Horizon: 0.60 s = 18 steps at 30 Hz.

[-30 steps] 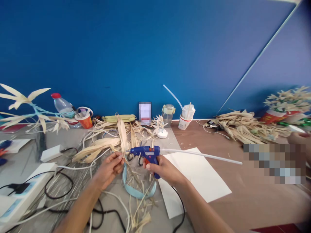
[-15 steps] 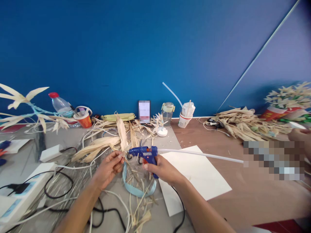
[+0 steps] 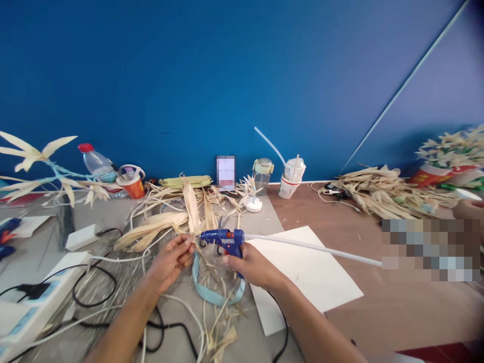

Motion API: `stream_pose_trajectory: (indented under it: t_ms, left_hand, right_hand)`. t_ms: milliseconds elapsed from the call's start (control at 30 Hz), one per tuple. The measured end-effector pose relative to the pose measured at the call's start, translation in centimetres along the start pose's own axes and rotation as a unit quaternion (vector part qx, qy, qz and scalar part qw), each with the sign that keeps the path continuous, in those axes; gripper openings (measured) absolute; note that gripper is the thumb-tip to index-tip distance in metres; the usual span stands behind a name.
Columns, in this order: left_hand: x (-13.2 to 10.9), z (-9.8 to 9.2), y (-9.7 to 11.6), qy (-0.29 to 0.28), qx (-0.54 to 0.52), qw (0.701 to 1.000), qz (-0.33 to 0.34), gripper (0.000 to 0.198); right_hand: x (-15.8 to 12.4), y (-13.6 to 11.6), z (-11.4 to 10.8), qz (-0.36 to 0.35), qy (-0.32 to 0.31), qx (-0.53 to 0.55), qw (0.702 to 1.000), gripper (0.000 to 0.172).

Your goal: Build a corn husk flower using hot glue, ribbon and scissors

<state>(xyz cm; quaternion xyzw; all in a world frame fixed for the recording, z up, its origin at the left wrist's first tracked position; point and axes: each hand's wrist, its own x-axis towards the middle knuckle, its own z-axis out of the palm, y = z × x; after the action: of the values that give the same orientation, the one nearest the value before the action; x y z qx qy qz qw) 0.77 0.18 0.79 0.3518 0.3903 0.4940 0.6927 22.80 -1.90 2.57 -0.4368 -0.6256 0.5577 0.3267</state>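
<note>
left hand point(image 3: 174, 257): thumb and forefinger brought together in a narrow pinch near the foot of a pale husk point(image 3: 191, 206); whether the pinch takes hold of it cannot be told, the fingertips hiding what lies between them. right hand point(image 3: 252, 262): wrapped about the handle of a blue glue gun point(image 3: 223, 236), its red light point(image 3: 229, 246) lit. the gun lies level between the two hands, nozzle directed at the left fingertips; contact there cannot be confirmed. compared with one second ago, the gun and right hand have shifted slightly toward the left hand, and less of the nozzle now shows. the left hand's pose is unchanged. the clear glue stick point(image 3: 313, 245) projects from the gun's rear, sloping a little more steeply than before; its far end, then in sight, now runs into the blurred patch at right. beneath the hands, the light-blue ribbon point(image 3: 212, 297) keeps its curve on the worktop point(image 3: 397, 312), with husk scraps point(image 3: 223, 345) beside it. the white paper point(image 3: 317, 272) remains under the stick, partly covered by the right forearm. the phone point(image 3: 226, 174), small flower point(image 3: 253, 204) and white cup point(image 3: 289, 189) keep their places along the wall, apart from a slight shift of the whole view. another person's hand point(image 3: 469, 209) is partly visible at the right edge.
</note>
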Motion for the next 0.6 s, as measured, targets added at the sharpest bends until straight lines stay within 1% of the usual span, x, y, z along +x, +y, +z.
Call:
stream_pose_trajectory:
  t_ms: [133, 333, 500, 600]
  left_hand:
    - [-0.01, 0.04, 0.06, -0.001, -0.004, 1.000, -0.003, 0.022]
    - [-0.03, 0.02, 0.11, -0.002, -0.003, 1.000, -0.002, 0.020]
    - [-0.07, 0.06, 0.15, 0.000, -0.007, 1.000, -0.006, 0.021]
    - [-0.09, 0.07, 0.23, 0.000, -0.004, 1.000, -0.007, 0.022]
  right_hand:
    - [-0.03, -0.04, 0.04, -0.006, -0.012, -0.001, 1.000, 0.011]
    - [-0.17, 0.05, 0.13, -0.034, -0.034, 0.001, 0.999, 0.011]
    - [-0.11, 0.13, 0.08, -0.032, -0.024, -0.003, 0.999, 0.011]
    - [-0.10, 0.23, 0.12, -0.030, -0.029, -0.002, 0.999, 0.013]
